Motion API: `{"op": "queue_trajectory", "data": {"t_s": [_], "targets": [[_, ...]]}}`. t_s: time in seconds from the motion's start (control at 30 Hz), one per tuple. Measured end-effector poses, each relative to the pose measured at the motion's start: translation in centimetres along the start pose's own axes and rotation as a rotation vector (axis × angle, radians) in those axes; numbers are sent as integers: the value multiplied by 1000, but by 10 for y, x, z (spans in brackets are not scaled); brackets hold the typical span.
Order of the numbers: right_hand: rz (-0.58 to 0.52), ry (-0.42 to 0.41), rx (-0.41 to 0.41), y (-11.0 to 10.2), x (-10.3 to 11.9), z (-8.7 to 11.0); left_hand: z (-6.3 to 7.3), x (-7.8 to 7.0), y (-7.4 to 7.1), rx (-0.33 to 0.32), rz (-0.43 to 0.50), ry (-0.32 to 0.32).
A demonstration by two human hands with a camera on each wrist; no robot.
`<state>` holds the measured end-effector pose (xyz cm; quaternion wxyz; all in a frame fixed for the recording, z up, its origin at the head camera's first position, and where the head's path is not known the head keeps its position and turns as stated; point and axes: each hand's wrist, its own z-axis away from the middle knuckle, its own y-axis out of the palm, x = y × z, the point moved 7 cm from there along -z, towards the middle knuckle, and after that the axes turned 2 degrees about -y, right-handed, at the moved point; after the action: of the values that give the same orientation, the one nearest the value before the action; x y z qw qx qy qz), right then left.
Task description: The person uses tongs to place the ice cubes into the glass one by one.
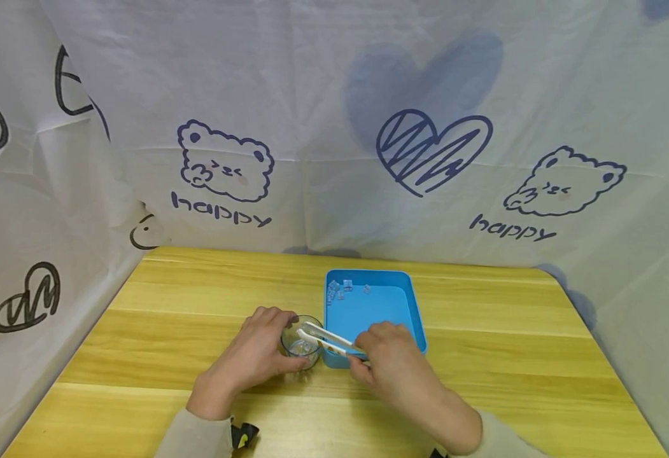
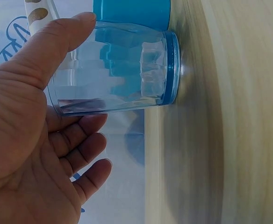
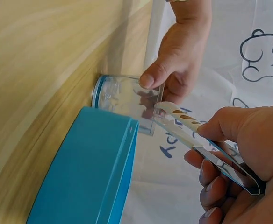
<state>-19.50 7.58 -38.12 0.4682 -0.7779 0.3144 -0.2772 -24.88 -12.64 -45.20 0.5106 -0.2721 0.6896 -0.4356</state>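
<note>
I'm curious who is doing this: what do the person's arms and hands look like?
Both hands are bare: left hand, right hand. No gloves or rings show. Light beige sleeves cover both forearms, and small dark devices sit near each wrist.

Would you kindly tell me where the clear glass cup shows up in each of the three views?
Head: the glass cup stands at lower centre, on the table, beside the blue tray, in the left hand.
Left wrist: it fills the upper middle, thumb on top.
Right wrist: at centre, behind the tray's corner.
Shared landmark: the blue tray, next to the cup in every view.
</note>
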Motion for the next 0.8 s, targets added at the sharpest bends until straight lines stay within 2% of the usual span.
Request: {"op": "queue_trajectory", "data": {"t_s": [0.8], "targets": [[-17,10,-3,10,0,-3,1,0,0,-1,1,14]]}}
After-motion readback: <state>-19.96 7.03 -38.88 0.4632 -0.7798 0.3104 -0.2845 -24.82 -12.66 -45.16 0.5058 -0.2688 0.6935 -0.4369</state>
